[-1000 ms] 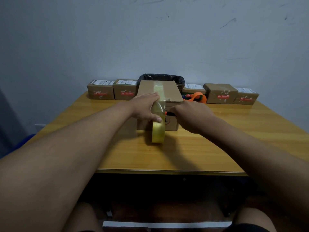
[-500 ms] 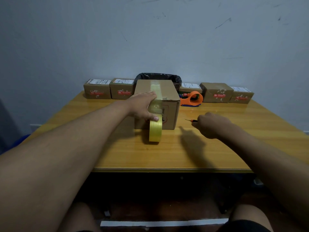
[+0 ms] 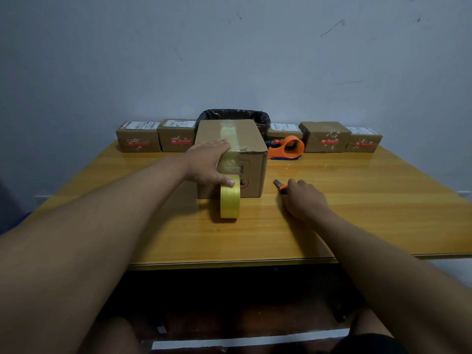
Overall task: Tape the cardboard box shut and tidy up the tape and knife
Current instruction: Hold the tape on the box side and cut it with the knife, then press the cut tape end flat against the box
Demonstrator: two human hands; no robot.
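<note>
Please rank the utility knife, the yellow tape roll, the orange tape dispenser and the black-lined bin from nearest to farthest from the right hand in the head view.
From the right hand:
1. Utility knife, in its fingers, resting on the table.
2. Yellow tape roll, to its left, standing against the box front.
3. Orange tape dispenser, farther back near the row of parcels.
4. Black-lined bin, behind the box by the wall.

Dim, soft indoor light, faint glare on the table (image 3: 357, 200), wide-angle stretching and slight softness toward edges.
</note>
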